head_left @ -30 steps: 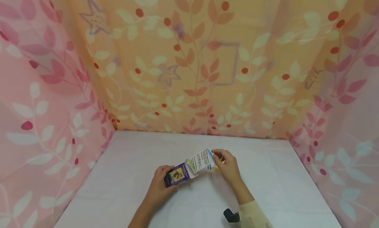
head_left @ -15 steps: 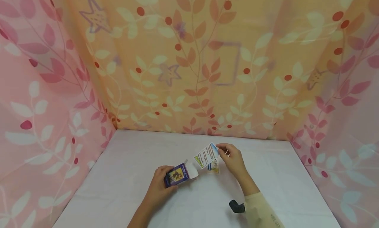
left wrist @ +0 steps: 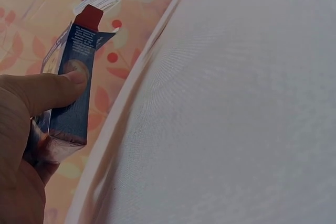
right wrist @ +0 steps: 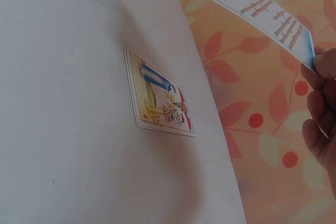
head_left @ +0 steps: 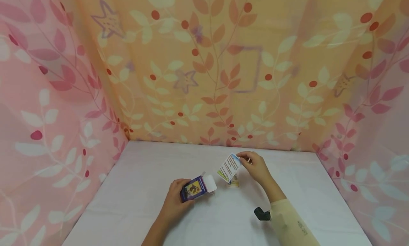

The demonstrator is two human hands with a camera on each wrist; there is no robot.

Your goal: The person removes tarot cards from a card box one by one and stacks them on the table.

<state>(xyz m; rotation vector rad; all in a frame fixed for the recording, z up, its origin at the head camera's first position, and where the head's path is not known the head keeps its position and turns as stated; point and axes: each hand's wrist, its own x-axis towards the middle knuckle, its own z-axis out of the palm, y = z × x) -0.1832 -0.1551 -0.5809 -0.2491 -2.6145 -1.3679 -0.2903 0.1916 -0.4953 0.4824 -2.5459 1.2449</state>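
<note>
My left hand (head_left: 175, 199) grips a small dark blue card box (head_left: 194, 189) with a yellow picture on its front. The box's flap end (left wrist: 90, 17) stands open and points toward the right. Between thumb and fingers, my right hand (head_left: 256, 167) pinches one illustrated card (head_left: 228, 168) by its upper corner. Several brown rods are drawn on that card (right wrist: 260, 11), which is held up and bends slightly. Beneath it on the white tabletop lies a small stack of cards (right wrist: 161, 95), picture side up, partly covered by the held card in the head view.
White cloth covers the table (head_left: 134, 203). An orange leaf-patterned curtain (head_left: 204, 61) rises behind it, with pink curtains (head_left: 48, 114) at the sides. A black device (head_left: 262, 214) sits at the right wrist beside a pale sleeve (head_left: 290, 221).
My right hand has drawn the card out of the box and moved it right, over the stack on the table. The left hand keeps its grip on the box, nearly still.
</note>
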